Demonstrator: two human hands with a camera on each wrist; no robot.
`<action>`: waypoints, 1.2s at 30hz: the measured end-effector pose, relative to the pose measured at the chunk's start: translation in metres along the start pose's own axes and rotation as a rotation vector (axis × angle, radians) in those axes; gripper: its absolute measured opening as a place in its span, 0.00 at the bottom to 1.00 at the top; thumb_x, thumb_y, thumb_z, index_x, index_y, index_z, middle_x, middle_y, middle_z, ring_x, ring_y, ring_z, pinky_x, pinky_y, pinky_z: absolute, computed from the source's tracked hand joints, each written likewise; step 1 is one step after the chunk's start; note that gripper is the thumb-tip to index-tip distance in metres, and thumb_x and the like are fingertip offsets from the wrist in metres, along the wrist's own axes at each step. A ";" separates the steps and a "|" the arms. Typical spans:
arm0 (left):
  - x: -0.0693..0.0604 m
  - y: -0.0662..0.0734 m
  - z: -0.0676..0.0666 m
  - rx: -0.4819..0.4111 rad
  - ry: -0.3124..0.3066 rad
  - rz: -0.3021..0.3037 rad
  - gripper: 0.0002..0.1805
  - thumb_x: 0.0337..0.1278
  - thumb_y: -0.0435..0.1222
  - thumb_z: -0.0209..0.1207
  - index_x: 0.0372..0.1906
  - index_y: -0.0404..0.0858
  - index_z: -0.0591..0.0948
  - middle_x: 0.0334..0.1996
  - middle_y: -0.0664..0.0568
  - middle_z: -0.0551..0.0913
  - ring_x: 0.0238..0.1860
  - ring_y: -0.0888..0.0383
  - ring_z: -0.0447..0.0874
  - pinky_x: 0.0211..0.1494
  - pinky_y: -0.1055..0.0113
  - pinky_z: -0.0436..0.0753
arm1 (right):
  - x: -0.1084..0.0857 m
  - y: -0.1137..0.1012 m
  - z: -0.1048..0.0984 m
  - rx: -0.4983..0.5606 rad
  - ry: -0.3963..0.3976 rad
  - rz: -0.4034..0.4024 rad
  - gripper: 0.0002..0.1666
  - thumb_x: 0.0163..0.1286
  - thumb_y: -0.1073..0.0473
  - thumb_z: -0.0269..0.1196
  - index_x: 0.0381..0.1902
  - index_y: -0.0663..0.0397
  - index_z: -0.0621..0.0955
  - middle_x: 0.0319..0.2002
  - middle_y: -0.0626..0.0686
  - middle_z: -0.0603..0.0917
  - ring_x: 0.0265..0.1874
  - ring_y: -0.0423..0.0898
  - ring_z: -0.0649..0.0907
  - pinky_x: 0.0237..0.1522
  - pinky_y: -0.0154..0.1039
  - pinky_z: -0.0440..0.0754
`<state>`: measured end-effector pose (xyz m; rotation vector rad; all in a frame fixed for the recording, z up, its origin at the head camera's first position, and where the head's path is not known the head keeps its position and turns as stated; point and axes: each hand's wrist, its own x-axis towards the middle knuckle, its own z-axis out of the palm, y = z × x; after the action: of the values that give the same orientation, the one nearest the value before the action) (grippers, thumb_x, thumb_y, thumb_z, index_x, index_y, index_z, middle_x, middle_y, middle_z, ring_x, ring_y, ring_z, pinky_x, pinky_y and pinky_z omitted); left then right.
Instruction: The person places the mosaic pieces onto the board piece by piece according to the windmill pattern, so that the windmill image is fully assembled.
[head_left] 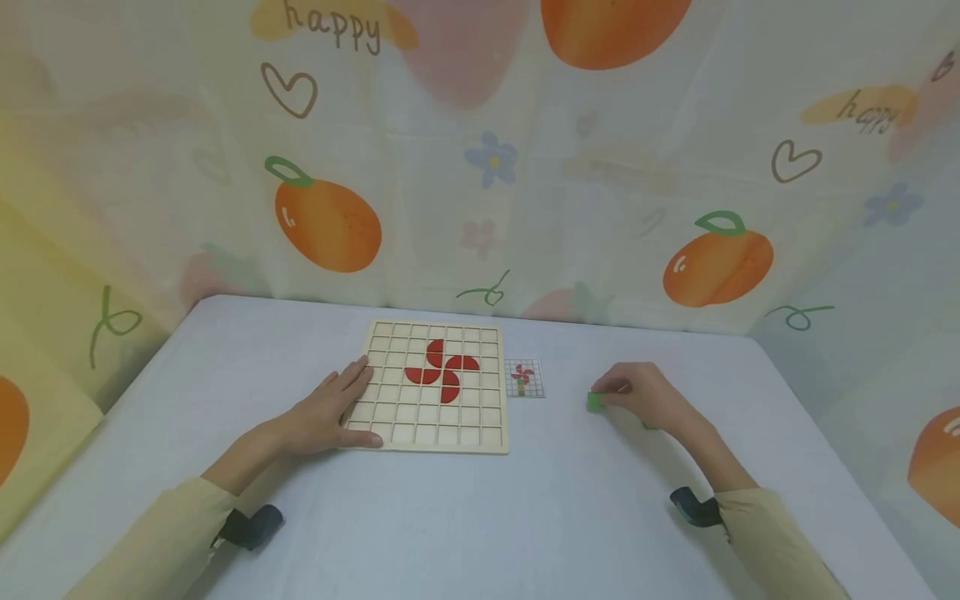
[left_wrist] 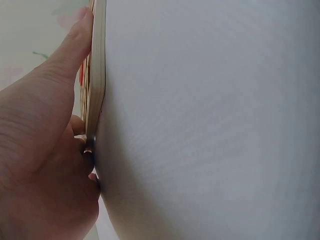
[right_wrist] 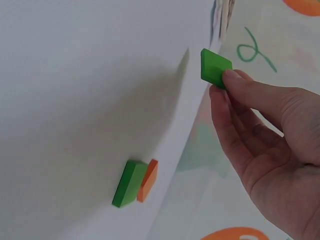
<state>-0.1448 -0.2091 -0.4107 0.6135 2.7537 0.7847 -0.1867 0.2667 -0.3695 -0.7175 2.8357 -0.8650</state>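
A square wooden grid board (head_left: pixel 480 425) lies on the white table with several red petal-shaped pieces (head_left: pixel 450 388) set as a pinwheel near its middle. My left hand (head_left: pixel 318 417) rests along the board's left edge, thumb on the near corner and fingers spread at the side. To the right, my right hand (head_left: pixel 645 396) pinches a green square tile (right_wrist: pixel 214 67) between thumb and fingers, above the table. Below that hand in the right wrist view, another green tile (right_wrist: pixel 129 184) and an orange tile (right_wrist: pixel 148 181) lie side by side on the cloth.
A small pattern card (head_left: pixel 525 378) with a printed pinwheel on a stem lies against the board's right side. Behind the white-covered table (head_left: pixel 540 525) hangs a fruit-printed curtain (head_left: pixel 450 208). Dark wrist mounts (head_left: pixel 255 527) sit at both sleeves.
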 end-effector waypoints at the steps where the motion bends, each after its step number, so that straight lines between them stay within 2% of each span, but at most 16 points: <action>1: 0.000 0.000 0.000 -0.001 0.001 0.003 0.64 0.47 0.61 0.68 0.75 0.25 0.49 0.77 0.33 0.43 0.76 0.36 0.40 0.75 0.40 0.43 | 0.001 -0.002 0.001 0.003 -0.002 -0.001 0.08 0.60 0.68 0.69 0.38 0.59 0.87 0.36 0.51 0.88 0.40 0.50 0.85 0.44 0.48 0.85; 9: -0.001 -0.001 0.001 -0.006 0.002 0.004 0.64 0.47 0.61 0.68 0.75 0.25 0.49 0.77 0.33 0.42 0.76 0.36 0.40 0.76 0.40 0.42 | 0.012 -0.010 0.011 0.020 0.004 0.020 0.08 0.60 0.68 0.69 0.39 0.59 0.88 0.37 0.51 0.88 0.40 0.49 0.85 0.45 0.47 0.85; 19: 0.002 -0.005 0.003 -0.002 -0.003 -0.003 0.65 0.46 0.62 0.67 0.75 0.26 0.48 0.77 0.35 0.41 0.77 0.38 0.39 0.76 0.41 0.42 | 0.027 -0.024 0.021 0.035 0.059 -0.021 0.07 0.60 0.69 0.69 0.37 0.60 0.88 0.36 0.52 0.88 0.38 0.48 0.85 0.44 0.46 0.86; 36: 0.001 -0.003 0.003 0.005 -0.003 -0.003 0.64 0.47 0.61 0.67 0.75 0.25 0.49 0.77 0.34 0.42 0.76 0.37 0.39 0.76 0.41 0.42 | 0.051 -0.048 0.041 0.093 0.064 -0.088 0.08 0.60 0.71 0.69 0.38 0.61 0.88 0.36 0.53 0.88 0.37 0.47 0.85 0.42 0.40 0.86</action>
<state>-0.1458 -0.2090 -0.4152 0.6109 2.7539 0.7764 -0.2034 0.1878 -0.3747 -0.8227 2.8155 -1.0436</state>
